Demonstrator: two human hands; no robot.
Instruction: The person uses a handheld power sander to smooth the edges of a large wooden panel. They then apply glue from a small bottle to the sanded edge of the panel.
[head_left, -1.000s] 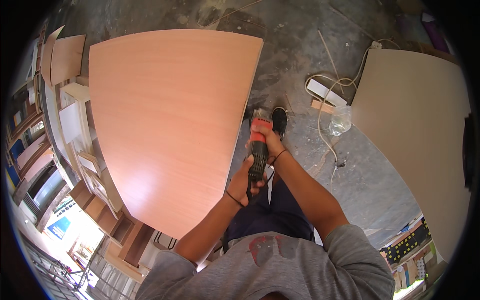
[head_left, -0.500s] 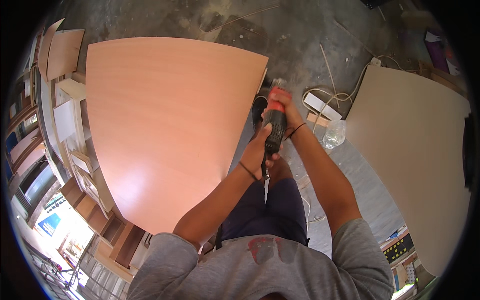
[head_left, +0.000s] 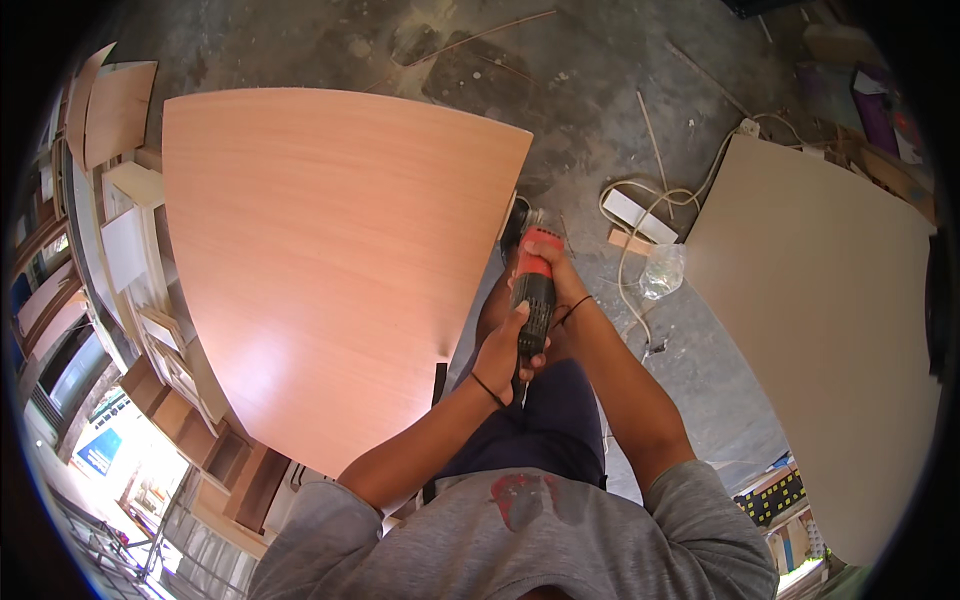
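A red and black handheld power tool (head_left: 533, 283) is held in both hands beside the right edge of a large orange-brown laminate board (head_left: 330, 250). My left hand (head_left: 503, 345) wraps the tool's black rear grip from below. My right hand (head_left: 562, 290) grips the tool's body on its right side, fingers over the red part. The tool's head points away from me, close to the board's right edge near its far corner. Whether the head touches the board I cannot tell.
A second pale board (head_left: 830, 320) lies at the right. On the dusty concrete floor lie a white power strip (head_left: 640, 215) with looping cable, a clear plastic bottle (head_left: 662, 272) and thin wood strips. Wooden shelves and panels (head_left: 120, 240) stand along the left.
Both hands brought the tool away from me along the board's right edge, then a little back toward me. The view shifted, with the board lying further right in the picture.
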